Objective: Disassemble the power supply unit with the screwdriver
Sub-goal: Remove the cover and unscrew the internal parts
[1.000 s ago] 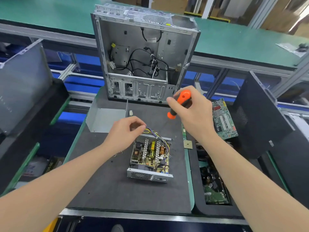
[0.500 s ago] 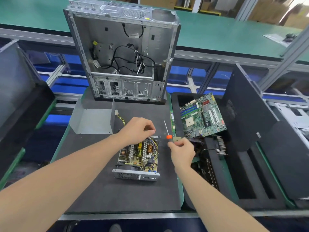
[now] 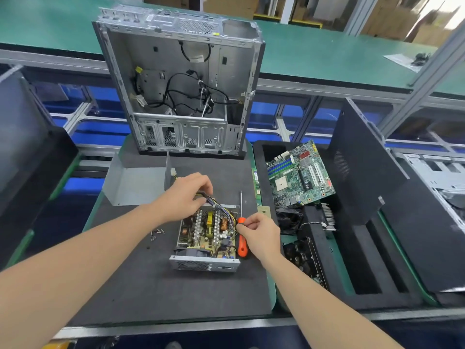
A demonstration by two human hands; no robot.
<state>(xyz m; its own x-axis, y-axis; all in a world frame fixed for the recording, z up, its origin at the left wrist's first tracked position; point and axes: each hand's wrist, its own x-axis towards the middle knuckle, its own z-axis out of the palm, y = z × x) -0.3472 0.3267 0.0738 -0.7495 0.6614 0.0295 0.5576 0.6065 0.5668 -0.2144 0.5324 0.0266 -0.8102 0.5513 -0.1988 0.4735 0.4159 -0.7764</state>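
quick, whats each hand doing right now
Left hand: holding the power supply's wire bundle.
Right hand: fingers at the screwdriver handle; grip cannot be told.

Left hand [image 3: 185,195] grips power supply wires [image 3: 217,202]

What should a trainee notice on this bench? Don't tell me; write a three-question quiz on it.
1. True or false: the orange-handled screwdriver stands upright inside the open metal power supply unit.
2. The left hand grips: A) the bundle of coloured wires at the unit's far edge; B) a pair of pliers; C) a soldering iron.
3. Fill in: the small loose screws lie on the dark grey foam mat to the unit's ____ side.

Key
1. False: it lies flat on the mat, along the unit's right side, shaft pointing away.
2. A.
3. Left.
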